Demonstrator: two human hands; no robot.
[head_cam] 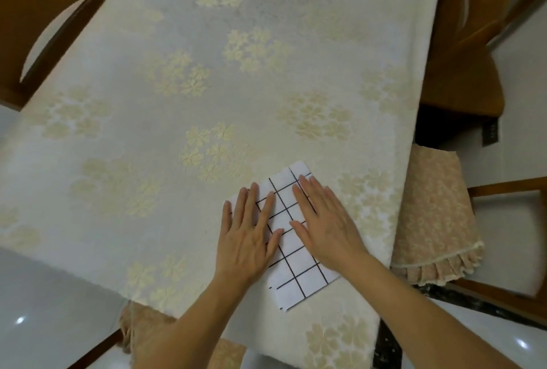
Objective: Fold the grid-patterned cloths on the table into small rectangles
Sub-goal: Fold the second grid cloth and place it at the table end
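**Grid-patterned cloth, folded, under both my hands**

Grid-patterned cloth [291, 238]: white with thin black lines, one item. It lay folded into a long narrow rectangle, set at a slant, near the table's right edge and towards its near right corner. Its far short end pointed up the table; its near short end showed stacked layers.

Left hand [247, 240]: mine, laid flat on the left half of the cloth, fingers straight and slightly spread, palm down, gripping nothing. The fingertips reached the cloth's left long edge, and the little finger lay over onto the tablecloth.

Right hand [324, 220]: mine, laid flat on the right half of the cloth, fingers straight and close together, palm down, likewise gripping nothing. The heel of the hand passed over the cloth's right long edge.

Tablecloth [183, 78]: cream, with pale gold flower clusters, covering the whole table top and hanging over the near edge.

Chairs: a wooden one [44, 22] at the far left corner, another [464, 51] along the right edge. A pink cushion cover with a frilled hem [435, 214] sat on a seat just beside the right edge, near my right hand.
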